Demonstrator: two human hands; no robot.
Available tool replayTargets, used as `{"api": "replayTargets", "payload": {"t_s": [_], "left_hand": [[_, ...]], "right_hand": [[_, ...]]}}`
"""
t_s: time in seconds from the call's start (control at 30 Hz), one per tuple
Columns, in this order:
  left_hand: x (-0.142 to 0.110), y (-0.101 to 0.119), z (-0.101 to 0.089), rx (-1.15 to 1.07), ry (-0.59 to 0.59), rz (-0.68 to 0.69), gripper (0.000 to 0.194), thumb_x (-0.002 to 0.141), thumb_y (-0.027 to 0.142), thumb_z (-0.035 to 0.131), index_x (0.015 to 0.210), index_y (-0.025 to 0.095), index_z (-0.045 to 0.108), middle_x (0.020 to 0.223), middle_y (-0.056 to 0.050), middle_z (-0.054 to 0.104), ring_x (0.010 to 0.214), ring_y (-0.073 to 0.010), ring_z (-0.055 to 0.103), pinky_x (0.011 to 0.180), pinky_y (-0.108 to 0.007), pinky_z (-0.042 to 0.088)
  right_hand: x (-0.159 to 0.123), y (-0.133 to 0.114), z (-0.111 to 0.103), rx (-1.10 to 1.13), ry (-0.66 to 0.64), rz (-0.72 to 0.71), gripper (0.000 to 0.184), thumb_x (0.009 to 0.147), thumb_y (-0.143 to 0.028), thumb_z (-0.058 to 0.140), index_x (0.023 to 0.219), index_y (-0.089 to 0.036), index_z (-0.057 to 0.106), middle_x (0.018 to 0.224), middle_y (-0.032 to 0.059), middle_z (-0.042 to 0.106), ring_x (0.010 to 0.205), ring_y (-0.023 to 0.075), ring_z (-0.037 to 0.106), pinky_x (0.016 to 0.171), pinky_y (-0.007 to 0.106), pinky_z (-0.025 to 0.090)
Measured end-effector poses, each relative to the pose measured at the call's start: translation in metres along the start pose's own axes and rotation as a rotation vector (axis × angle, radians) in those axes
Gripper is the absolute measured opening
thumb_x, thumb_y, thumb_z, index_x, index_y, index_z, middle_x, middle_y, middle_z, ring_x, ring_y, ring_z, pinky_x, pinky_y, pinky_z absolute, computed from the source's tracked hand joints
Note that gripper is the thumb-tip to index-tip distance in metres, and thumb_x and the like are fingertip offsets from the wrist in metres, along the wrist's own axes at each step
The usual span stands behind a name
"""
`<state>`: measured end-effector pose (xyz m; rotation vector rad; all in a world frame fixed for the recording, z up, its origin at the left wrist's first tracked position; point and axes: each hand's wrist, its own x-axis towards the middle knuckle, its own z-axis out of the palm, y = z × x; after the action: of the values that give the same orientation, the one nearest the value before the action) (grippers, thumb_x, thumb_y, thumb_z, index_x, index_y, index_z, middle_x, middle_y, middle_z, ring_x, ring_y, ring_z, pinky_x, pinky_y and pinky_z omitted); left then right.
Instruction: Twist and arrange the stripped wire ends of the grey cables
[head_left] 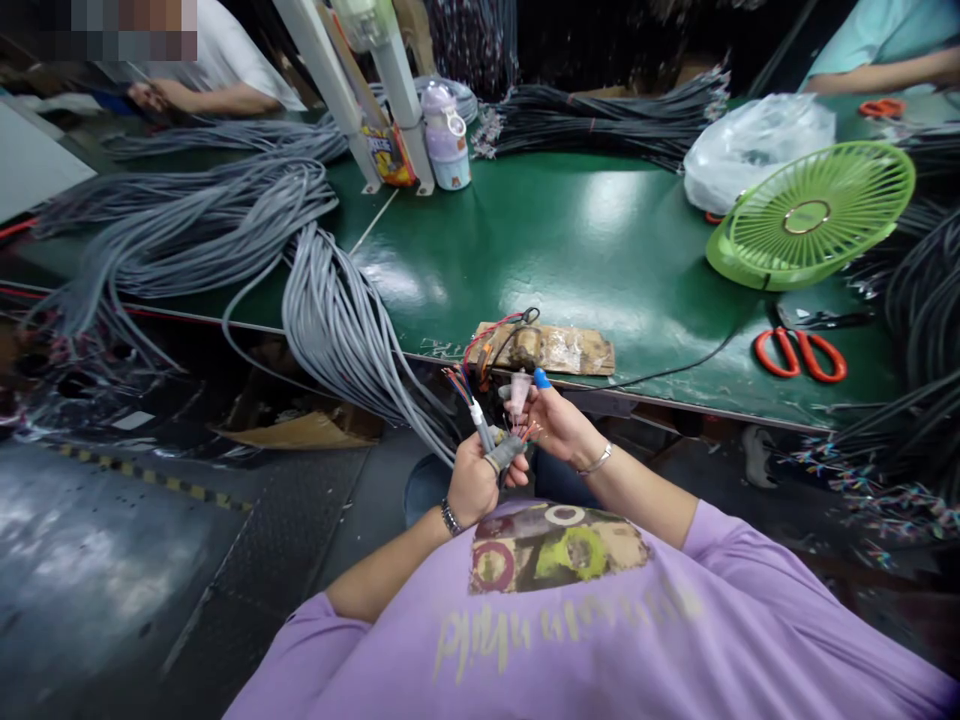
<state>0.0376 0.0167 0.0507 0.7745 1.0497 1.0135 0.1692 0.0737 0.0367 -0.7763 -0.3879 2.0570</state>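
My left hand (478,478) is closed around the end of a grey cable (486,437) and a dark grey wrapped piece beside it. Thin coloured wires (461,385) fan out from the cable's stripped end. Close on the right, more fine reddish wires (529,434) stick out between the hands. My right hand (561,425) has its fingers curled at these wires, with a blue cover (541,378) on the thumb tip. A whitish translucent piece (519,392) stands at its fingertips; whether the hand grips it or a wire is unclear.
A worn wooden block (585,350) lies at the green table's (540,240) front edge. Grey cable bundles (337,310) hang over the left side. Red-handled scissors (801,352), a green fan (814,215) and a plastic bag (757,145) are at right. A bottle (448,140) stands behind; two people sit opposite.
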Motion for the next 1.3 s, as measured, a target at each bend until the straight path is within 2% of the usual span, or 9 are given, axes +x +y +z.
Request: {"api": "replayTargets", "payload": {"t_s": [0.1, 0.2, 0.47, 0.7, 1.13, 1.3], "left_hand": [[-0.002, 0.0, 0.0, -0.019, 0.036, 0.015, 0.028, 0.069, 0.038, 0.072, 0.068, 0.014, 0.057, 0.053, 0.0, 0.063, 0.038, -0.0098, 0.055, 0.035, -0.017, 0.035], [-0.001, 0.0, 0.001, -0.034, 0.075, 0.022, 0.028, 0.068, 0.039, 0.072, 0.07, 0.014, 0.057, 0.054, 0.0, 0.063, 0.038, -0.01, 0.056, 0.035, -0.017, 0.034], [0.006, -0.002, 0.001, -0.01, 0.094, 0.019, 0.027, 0.069, 0.037, 0.071, 0.069, 0.014, 0.056, 0.053, 0.0, 0.062, 0.038, -0.0098, 0.055, 0.035, -0.017, 0.035], [0.007, -0.005, 0.001, 0.01, 0.078, 0.001, 0.029, 0.068, 0.038, 0.072, 0.07, 0.014, 0.056, 0.052, 0.0, 0.062, 0.037, -0.0098, 0.055, 0.034, -0.017, 0.034], [0.01, -0.007, 0.001, 0.027, 0.073, 0.012, 0.032, 0.066, 0.041, 0.073, 0.07, 0.015, 0.056, 0.052, 0.001, 0.062, 0.037, -0.0097, 0.055, 0.034, -0.017, 0.034], [0.006, -0.004, 0.002, 0.018, 0.095, 0.027, 0.034, 0.066, 0.044, 0.073, 0.07, 0.015, 0.055, 0.052, 0.0, 0.062, 0.037, -0.0097, 0.055, 0.034, -0.017, 0.033]], "right_hand": [[0.002, 0.003, -0.003, -0.027, -0.015, -0.07, 0.033, 0.079, -0.048, 0.063, 0.08, -0.014, 0.064, 0.064, -0.0001, 0.061, 0.052, 0.0087, 0.052, 0.05, 0.022, 0.046], [0.003, 0.005, -0.003, -0.038, -0.008, -0.117, 0.033, 0.078, -0.046, 0.065, 0.081, -0.014, 0.065, 0.064, 0.0003, 0.062, 0.052, 0.0086, 0.052, 0.05, 0.022, 0.046], [0.006, 0.003, 0.005, 0.026, 0.066, -0.08, 0.033, 0.074, -0.046, 0.07, 0.074, -0.014, 0.065, 0.063, 0.0011, 0.064, 0.051, 0.0085, 0.053, 0.049, 0.021, 0.044], [0.008, 0.004, 0.005, 0.063, 0.054, -0.078, 0.03, 0.074, -0.042, 0.071, 0.075, -0.013, 0.065, 0.063, 0.0022, 0.066, 0.051, 0.009, 0.055, 0.049, 0.02, 0.044], [0.008, 0.004, 0.008, 0.021, 0.086, -0.098, 0.035, 0.07, -0.046, 0.073, 0.07, -0.013, 0.062, 0.062, 0.0014, 0.065, 0.048, 0.0086, 0.053, 0.046, 0.02, 0.043], [0.005, 0.004, 0.009, 0.059, 0.073, -0.063, 0.039, 0.074, -0.055, 0.065, 0.075, -0.015, 0.062, 0.063, 0.0008, 0.063, 0.05, 0.0096, 0.053, 0.048, 0.022, 0.043]]}}
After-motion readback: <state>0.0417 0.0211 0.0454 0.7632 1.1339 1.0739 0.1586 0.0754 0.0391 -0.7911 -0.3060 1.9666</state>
